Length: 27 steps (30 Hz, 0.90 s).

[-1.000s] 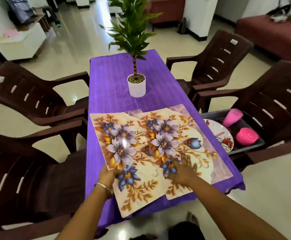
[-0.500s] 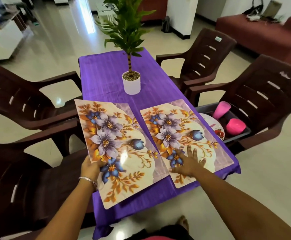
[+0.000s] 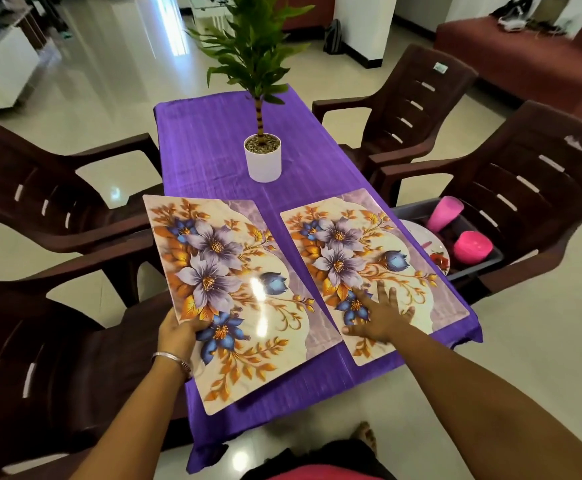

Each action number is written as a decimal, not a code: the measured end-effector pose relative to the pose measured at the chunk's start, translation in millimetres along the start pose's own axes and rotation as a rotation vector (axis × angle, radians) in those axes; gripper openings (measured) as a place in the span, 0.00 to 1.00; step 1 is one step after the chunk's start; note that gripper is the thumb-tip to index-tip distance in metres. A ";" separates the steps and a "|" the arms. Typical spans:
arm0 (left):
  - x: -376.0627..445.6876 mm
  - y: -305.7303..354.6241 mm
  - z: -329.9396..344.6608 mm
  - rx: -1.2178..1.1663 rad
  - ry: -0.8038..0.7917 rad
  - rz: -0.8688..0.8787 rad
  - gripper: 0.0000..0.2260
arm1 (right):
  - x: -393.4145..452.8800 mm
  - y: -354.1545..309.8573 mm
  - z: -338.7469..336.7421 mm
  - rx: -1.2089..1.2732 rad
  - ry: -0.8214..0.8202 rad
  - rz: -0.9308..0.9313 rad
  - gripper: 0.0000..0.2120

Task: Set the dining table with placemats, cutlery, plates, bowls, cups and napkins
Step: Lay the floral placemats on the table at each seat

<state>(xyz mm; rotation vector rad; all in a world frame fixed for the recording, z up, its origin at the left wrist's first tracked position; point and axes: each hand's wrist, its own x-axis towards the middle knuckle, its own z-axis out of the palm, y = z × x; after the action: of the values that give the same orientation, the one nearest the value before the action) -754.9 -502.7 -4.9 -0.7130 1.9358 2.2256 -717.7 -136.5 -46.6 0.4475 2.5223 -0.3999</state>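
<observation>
Two floral placemats lie on the near half of the table with the purple cloth (image 3: pixel 210 147). The left placemat (image 3: pixel 237 289) hangs over the table's left edge; my left hand (image 3: pixel 178 332) grips it at that edge, thumb on top. The right placemat (image 3: pixel 369 268) lies flat, and my right hand (image 3: pixel 374 317) presses on its near part with fingers spread. A dark tray (image 3: pixel 487 268) on the right chair holds a flowered plate (image 3: pixel 431 249), a pink cup (image 3: pixel 443 213) lying on its side and a pink bowl (image 3: pixel 473 247) turned upside down.
A potted plant in a white pot (image 3: pixel 263 161) stands in the middle of the table. Brown plastic chairs flank it, two on the left (image 3: pixel 50 216) and two on the right (image 3: pixel 511 188). A red sofa (image 3: pixel 525 60) sits far right. My foot (image 3: pixel 364 438) shows below.
The two placemats, stacked overlapping a second ago, now lie apart side by side. My left hand drew one mat to the left while my right hand held the other in place.
</observation>
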 end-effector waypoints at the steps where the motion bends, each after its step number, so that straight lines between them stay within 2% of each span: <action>1: -0.4 2.1 -2.2 -0.007 0.008 0.007 0.13 | -0.6 0.0 0.1 0.002 0.000 0.000 0.48; 10: 3.1 15.8 -29.6 -0.071 0.109 0.058 0.12 | -2.6 -1.1 3.5 -0.005 0.007 0.019 0.48; 27: 8.2 -0.1 -34.4 -0.002 0.024 0.041 0.14 | -9.8 3.1 5.0 0.030 0.005 0.033 0.47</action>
<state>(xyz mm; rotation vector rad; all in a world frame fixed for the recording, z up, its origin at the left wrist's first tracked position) -752.6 -537.4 -11.0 -0.7104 1.9774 2.2531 -706.4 -137.8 -45.8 0.5022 2.5134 -0.4248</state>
